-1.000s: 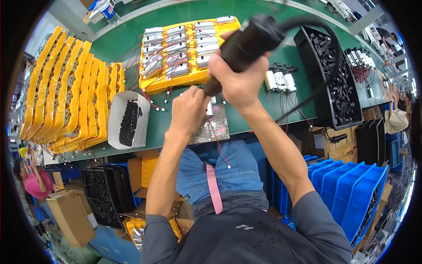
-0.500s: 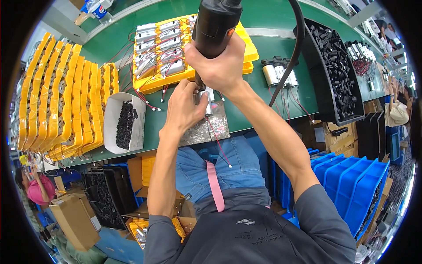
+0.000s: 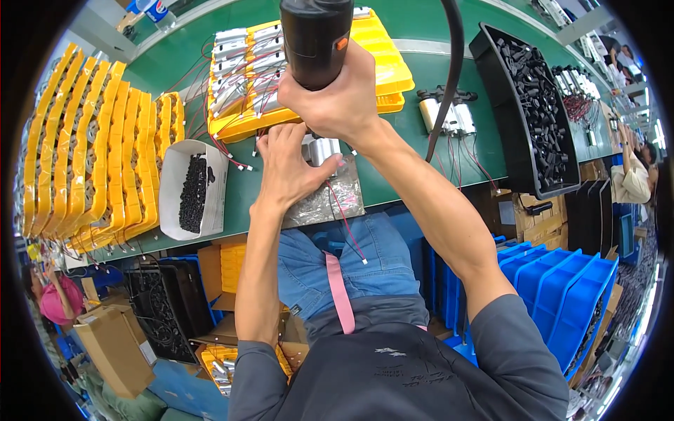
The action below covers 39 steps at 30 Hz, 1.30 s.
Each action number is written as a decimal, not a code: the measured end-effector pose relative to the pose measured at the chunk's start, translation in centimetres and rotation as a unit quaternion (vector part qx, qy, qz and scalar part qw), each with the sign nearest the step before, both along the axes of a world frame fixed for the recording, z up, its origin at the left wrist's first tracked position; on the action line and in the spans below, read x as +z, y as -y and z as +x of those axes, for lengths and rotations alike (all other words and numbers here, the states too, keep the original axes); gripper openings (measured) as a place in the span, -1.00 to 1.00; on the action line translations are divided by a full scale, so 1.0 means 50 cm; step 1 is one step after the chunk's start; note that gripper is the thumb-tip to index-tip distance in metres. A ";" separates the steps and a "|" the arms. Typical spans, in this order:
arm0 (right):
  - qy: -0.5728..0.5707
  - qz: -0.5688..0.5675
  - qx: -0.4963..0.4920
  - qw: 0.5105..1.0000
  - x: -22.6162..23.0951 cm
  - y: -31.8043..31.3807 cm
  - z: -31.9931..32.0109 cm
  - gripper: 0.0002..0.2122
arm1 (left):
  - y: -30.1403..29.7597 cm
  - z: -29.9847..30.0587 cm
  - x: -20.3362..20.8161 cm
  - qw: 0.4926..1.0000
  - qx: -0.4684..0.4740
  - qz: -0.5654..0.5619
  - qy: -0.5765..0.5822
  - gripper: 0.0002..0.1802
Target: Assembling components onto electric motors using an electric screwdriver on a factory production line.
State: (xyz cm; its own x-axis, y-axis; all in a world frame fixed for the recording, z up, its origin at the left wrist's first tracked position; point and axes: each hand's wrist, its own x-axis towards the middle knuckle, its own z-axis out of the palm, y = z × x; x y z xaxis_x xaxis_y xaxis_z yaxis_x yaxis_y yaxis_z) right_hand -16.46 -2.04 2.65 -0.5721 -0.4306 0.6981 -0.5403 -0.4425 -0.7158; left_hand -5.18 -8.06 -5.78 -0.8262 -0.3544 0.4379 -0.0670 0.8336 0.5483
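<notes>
My right hand (image 3: 338, 98) is wrapped round a black power screwdriver (image 3: 316, 45) with an orange switch, its body upright and its tip hidden behind my hands. Beneath it, a silver cylindrical motor (image 3: 324, 151) with thin red and dark wires lies at the far edge of a scuffed metal plate (image 3: 330, 196). My left hand (image 3: 289, 167) holds the motor, fingers on its far left and thumb along its near side. Just beyond both hands, a yellow tray (image 3: 235, 126) bears rows of similar silver motors with wires.
At left stand stacked yellow trays (image 3: 91, 154) and a white bin (image 3: 216, 189) of small black parts. To the right are several loose motors (image 3: 449, 118), a hanging black cable (image 3: 453, 63) and a black crate (image 3: 495, 98) of black parts. Blue crates (image 3: 554, 295) sit below the green bench (image 3: 428, 67).
The screwdriver and my right hand have shifted left. My left hand's thumb and fingers are spread wider round the motor, which now shows more of its side.
</notes>
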 end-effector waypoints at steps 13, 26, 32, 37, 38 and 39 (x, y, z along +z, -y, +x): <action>-0.033 0.044 0.043 0.998 -0.002 0.010 0.010 -0.87 | 0.006 0.001 -0.029 0.993 -0.007 0.111 0.029 -0.36; -0.039 0.074 0.056 0.995 -0.007 0.012 0.001 -0.86 | 0.007 -0.007 -0.028 0.997 0.000 0.075 0.013 -0.36; -0.027 0.076 0.086 0.993 0.003 0.006 0.009 -0.83 | 0.011 -0.004 -0.043 0.995 -0.003 0.096 0.033 -0.38; -0.038 0.080 0.088 0.992 0.004 0.003 0.003 -0.78 | 0.010 -0.009 -0.037 0.993 -0.025 0.113 0.028 -0.39; -0.043 0.081 0.085 0.992 0.005 0.004 0.005 -0.77 | 0.011 -0.008 -0.039 0.993 -0.026 0.113 0.032 -0.39; -0.038 0.081 0.083 0.992 0.005 0.005 0.006 -0.77 | 0.011 -0.008 -0.042 0.993 -0.021 0.109 0.030 -0.39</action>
